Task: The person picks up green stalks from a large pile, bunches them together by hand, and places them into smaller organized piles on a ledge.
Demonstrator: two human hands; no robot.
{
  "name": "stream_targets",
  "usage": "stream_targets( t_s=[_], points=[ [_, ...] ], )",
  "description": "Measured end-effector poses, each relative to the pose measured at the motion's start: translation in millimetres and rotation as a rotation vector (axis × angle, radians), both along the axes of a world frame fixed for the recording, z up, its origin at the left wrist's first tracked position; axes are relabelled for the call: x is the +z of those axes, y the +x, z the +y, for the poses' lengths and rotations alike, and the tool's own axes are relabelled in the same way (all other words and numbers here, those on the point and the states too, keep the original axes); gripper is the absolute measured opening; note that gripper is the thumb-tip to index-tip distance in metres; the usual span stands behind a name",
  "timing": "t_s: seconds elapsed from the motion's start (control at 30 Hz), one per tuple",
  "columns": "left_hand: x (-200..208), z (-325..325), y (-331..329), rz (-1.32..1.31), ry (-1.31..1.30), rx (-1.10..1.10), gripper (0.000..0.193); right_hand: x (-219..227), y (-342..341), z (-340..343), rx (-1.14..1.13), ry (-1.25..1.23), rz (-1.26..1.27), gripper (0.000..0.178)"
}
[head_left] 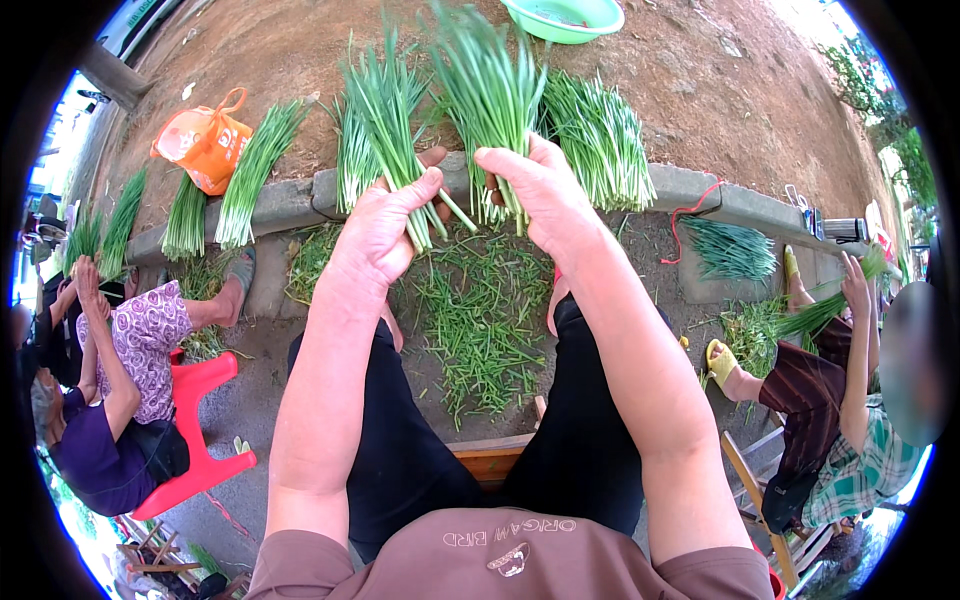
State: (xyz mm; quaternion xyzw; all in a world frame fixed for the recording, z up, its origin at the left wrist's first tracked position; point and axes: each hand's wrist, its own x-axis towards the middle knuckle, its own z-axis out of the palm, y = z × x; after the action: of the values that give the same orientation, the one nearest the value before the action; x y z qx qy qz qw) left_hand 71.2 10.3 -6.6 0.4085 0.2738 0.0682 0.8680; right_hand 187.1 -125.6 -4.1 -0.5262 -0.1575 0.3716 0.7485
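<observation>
My left hand (pixel 382 228) is closed round a bunch of green chives (pixel 387 110), its pale stem ends poking out below the thumb. A second bunch of chives (pixel 488 90) is gripped in my right hand (pixel 542 190), its leaf tips blurred. Both bunches point away from me, side by side with a small gap between them. Behind my hands, a thick pile of chives (pixel 600 145) leans on the stone kerb to the right, and another bundle (pixel 355 160) lies to the left. Cut green scraps (pixel 480 340) litter the ground between my feet.
A light green basin (pixel 568 18) sits on the dirt beyond the kerb (pixel 690 188). An orange bag (pixel 208 148) stands at the left near more chive bundles (pixel 260 170). People sit on both sides, one on a red stool (pixel 195 420), handling greens. Red string (pixel 682 225) lies at the right.
</observation>
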Motion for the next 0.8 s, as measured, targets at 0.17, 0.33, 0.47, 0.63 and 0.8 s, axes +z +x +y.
stream_targets(
  t_s=[0.17,0.33,0.47,0.63,0.8],
  points=[
    [-2.0,-2.9,-0.7,-0.033,0.170,0.025,0.035,5.4,-2.6,-0.5,0.056,-0.086,0.102,0.019],
    [7.2,-14.0,0.6,-0.047,0.261,0.039,0.028,10.5,-12.8,1.3,0.222,-0.047,0.226,0.024],
    [1.5,-10.0,-1.1,-0.053,0.384,0.005,0.024,11.4,-13.2,3.2,0.223,-0.038,0.242,0.023],
    [1.8,-6.4,-0.3,-0.047,0.290,-0.045,0.018,5.7,-5.7,0.6,0.241,-0.049,0.250,0.018],
    [12.3,-3.5,3.0,-0.031,0.023,0.123,0.027,5.4,-1.4,0.8,-0.009,0.029,0.250,0.015]
  ],
)
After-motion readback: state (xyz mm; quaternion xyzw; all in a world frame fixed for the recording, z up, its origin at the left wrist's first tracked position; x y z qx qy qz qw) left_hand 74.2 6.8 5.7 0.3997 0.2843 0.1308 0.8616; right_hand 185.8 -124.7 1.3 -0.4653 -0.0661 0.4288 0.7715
